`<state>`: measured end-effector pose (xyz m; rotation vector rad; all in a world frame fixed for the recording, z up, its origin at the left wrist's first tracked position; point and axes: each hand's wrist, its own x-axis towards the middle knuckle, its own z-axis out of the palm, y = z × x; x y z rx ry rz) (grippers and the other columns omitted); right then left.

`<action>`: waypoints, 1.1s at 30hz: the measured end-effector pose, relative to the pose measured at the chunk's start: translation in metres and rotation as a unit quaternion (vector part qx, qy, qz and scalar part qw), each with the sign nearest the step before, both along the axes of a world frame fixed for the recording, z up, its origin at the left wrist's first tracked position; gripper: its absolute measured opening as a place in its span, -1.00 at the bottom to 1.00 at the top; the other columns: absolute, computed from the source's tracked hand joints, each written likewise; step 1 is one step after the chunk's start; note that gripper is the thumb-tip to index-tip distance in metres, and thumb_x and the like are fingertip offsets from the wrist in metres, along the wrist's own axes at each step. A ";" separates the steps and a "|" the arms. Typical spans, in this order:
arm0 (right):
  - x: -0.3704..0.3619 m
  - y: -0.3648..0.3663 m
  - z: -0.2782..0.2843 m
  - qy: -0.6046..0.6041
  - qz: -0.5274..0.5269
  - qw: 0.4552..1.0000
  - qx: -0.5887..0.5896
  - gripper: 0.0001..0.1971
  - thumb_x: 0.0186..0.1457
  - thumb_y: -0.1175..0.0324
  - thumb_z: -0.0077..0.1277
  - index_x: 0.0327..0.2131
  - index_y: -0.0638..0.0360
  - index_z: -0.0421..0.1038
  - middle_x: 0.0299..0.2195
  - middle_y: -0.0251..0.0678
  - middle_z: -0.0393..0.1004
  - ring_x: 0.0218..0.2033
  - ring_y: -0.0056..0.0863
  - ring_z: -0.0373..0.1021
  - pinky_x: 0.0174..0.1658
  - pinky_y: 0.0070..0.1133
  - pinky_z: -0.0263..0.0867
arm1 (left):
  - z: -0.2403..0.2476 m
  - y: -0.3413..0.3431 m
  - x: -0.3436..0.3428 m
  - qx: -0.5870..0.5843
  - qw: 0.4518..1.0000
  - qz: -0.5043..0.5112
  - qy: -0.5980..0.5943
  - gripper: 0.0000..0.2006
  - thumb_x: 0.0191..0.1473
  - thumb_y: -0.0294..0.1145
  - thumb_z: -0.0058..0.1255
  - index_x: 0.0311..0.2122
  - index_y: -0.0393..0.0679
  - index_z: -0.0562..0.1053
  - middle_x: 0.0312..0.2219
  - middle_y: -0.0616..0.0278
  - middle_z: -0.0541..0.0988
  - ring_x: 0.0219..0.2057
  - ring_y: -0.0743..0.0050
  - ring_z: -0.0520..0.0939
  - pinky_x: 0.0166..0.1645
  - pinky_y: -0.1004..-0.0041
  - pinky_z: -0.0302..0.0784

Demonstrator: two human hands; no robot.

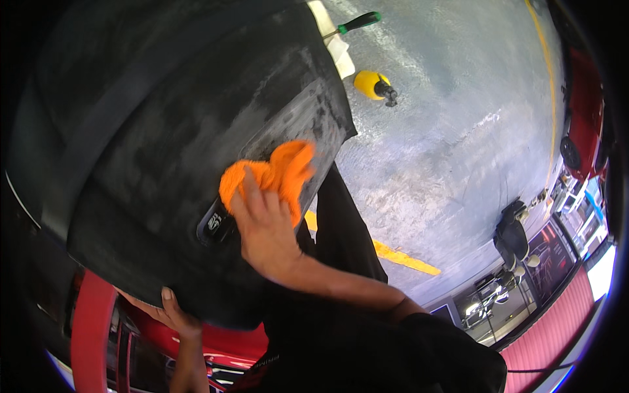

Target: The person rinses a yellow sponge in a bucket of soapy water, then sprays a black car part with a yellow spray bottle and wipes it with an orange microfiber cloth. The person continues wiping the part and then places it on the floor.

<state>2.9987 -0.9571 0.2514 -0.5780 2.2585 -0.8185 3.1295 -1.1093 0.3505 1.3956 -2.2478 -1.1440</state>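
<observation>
A large black panel [164, 164] with a matte face fills the left and middle of the head view. Pale, dusty-looking smears cover its right part. My right hand [265, 229] presses an orange cloth [288, 164] against this smeared area, fingers spread over the fabric and its loose end bunched to the right. Just left of that hand sits a small dark oblong piece [213, 223] with a light marking, set in the panel. At the lower left, my left hand [175, 318] grips the panel's near edge, thumb on top; its other fingers are partly hidden.
A yellow spray bottle [371, 85] is on the grey floor [445, 144], right of the panel. Behind it, a green-and-black handled tool [360, 21] lies by a whitish cloth [339, 54]. Farther right are a black wheeled stool [511, 236] and a red car [583, 111].
</observation>
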 end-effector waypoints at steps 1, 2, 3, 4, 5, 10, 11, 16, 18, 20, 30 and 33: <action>-0.004 0.002 -0.006 0.015 0.004 1.000 0.021 -0.43 0.00 0.48 -0.01 0.17 0.24 0.28 0.33 0.08 0.09 -0.01 -0.03 0.28 0.01 -0.18 0.25 | -0.001 0.000 0.000 -0.003 1.000 0.003 0.011 -0.08 0.15 -0.22 -0.06 0.45 -0.35 -0.24 0.43 -0.19 -0.16 0.43 0.01 -0.02 0.43 0.12 -0.11; -0.010 0.006 -0.021 0.029 0.008 0.999 0.041 -0.44 0.00 0.48 -0.01 0.16 0.24 0.29 0.33 0.08 0.09 0.00 -0.03 0.29 0.02 -0.18 0.25 | -0.002 0.000 -0.004 0.002 1.000 0.006 0.015 -0.08 0.14 -0.23 -0.06 0.45 -0.35 -0.24 0.43 -0.19 -0.16 0.43 0.02 -0.02 0.43 0.12 -0.11; -0.012 0.011 -0.040 0.035 0.014 0.997 0.061 -0.45 0.00 0.48 -0.01 0.15 0.24 0.29 0.33 0.08 0.09 0.00 -0.02 0.29 0.02 -0.18 0.25 | 0.001 0.002 -0.005 0.006 1.000 0.008 0.011 -0.08 0.14 -0.23 -0.06 0.45 -0.35 -0.24 0.43 -0.18 -0.16 0.43 0.02 -0.02 0.44 0.11 -0.11; -0.025 0.015 -0.070 0.029 -0.019 0.997 0.066 -0.45 -0.03 0.55 -0.02 0.13 0.23 0.29 0.28 0.07 0.15 0.01 0.07 0.29 0.03 -0.12 0.26 | 0.002 0.004 -0.005 0.007 1.000 0.014 0.007 -0.08 0.13 -0.23 -0.06 0.45 -0.36 -0.24 0.43 -0.18 -0.17 0.43 0.03 -0.02 0.44 0.11 -0.11; -0.046 0.019 -0.102 0.011 -0.036 0.990 0.135 -0.45 -0.03 0.57 -0.03 0.12 0.21 0.29 0.22 0.04 0.21 0.02 0.07 0.30 0.04 -0.12 0.30 | 0.000 0.003 -0.006 0.010 1.000 0.008 0.005 -0.09 0.13 -0.23 -0.06 0.45 -0.36 -0.23 0.43 -0.19 -0.17 0.43 0.03 -0.02 0.44 0.10 -0.11; -0.109 0.062 -0.199 0.010 -0.088 0.982 0.166 -0.53 -0.08 0.58 0.01 0.00 0.18 0.31 0.12 -0.03 0.29 0.02 0.05 0.31 0.03 -0.11 0.35 | -0.003 -0.002 -0.011 -0.029 0.999 -0.011 -0.014 -0.15 0.18 -0.28 -0.10 0.46 -0.29 -0.20 0.39 -0.11 0.02 0.34 0.12 0.18 0.40 0.20 0.04; -0.095 0.058 -0.184 -0.017 -0.074 0.984 0.164 -0.52 -0.09 0.59 0.01 0.00 0.19 0.31 0.12 -0.03 0.29 0.02 0.05 0.32 0.02 -0.10 0.35 | 0.001 0.000 -0.010 -0.011 1.000 -0.016 -0.015 -0.13 0.17 -0.26 -0.09 0.46 -0.32 -0.21 0.40 -0.14 -0.03 0.37 0.08 0.12 0.41 0.16 -0.01; -0.015 -0.029 0.023 0.077 0.027 0.988 -0.128 -0.65 0.04 0.42 0.00 -0.05 0.15 0.43 0.25 0.04 0.21 -0.05 -0.03 0.31 -0.08 -0.17 0.24 | 0.005 -0.001 -0.007 -0.009 0.999 -0.047 -0.018 -0.07 0.15 -0.17 -0.06 0.44 -0.37 -0.25 0.42 -0.18 -0.10 0.42 0.01 0.03 0.44 0.08 -0.09; -0.022 -0.044 0.042 0.123 0.069 0.973 -0.181 -0.67 0.10 0.35 -0.05 -0.04 0.10 0.49 0.23 -0.03 0.25 -0.06 -0.11 0.32 -0.13 -0.23 0.23 | 0.005 -0.005 -0.018 0.027 0.998 -0.052 0.019 -0.05 0.16 -0.15 -0.01 0.45 -0.33 -0.26 0.42 -0.15 -0.10 0.41 0.04 0.04 0.44 0.11 -0.08; -0.038 -0.046 0.008 0.153 0.093 0.973 -0.148 -0.69 0.10 0.35 -0.04 -0.06 0.03 0.51 0.25 -0.08 0.25 -0.05 -0.11 0.32 -0.13 -0.23 0.22 | 0.007 -0.003 -0.017 0.038 0.998 -0.040 0.027 -0.03 0.15 -0.17 0.01 0.45 -0.31 -0.29 0.42 -0.13 -0.10 0.40 0.09 0.05 0.44 0.15 -0.08; -0.050 -0.082 0.040 0.154 0.063 0.968 -0.187 -0.45 -0.07 0.57 0.01 0.09 0.08 0.39 0.32 -0.08 0.16 0.02 -0.10 0.28 -0.01 -0.19 0.20 | 0.006 -0.004 -0.014 0.085 0.995 -0.020 0.057 -0.04 0.13 -0.34 0.04 0.46 -0.29 -0.28 0.40 -0.06 -0.03 0.38 0.14 0.10 0.43 0.20 -0.06; -0.091 -0.113 0.025 0.193 0.050 0.965 -0.173 -0.46 -0.05 0.58 -0.01 0.09 0.07 0.39 0.32 -0.12 0.18 0.03 -0.12 0.27 0.01 -0.18 0.17 | -0.001 -0.006 -0.021 0.079 0.995 0.007 0.065 -0.04 0.11 -0.36 0.05 0.46 -0.30 -0.26 0.39 -0.07 -0.02 0.38 0.14 0.11 0.43 0.22 -0.05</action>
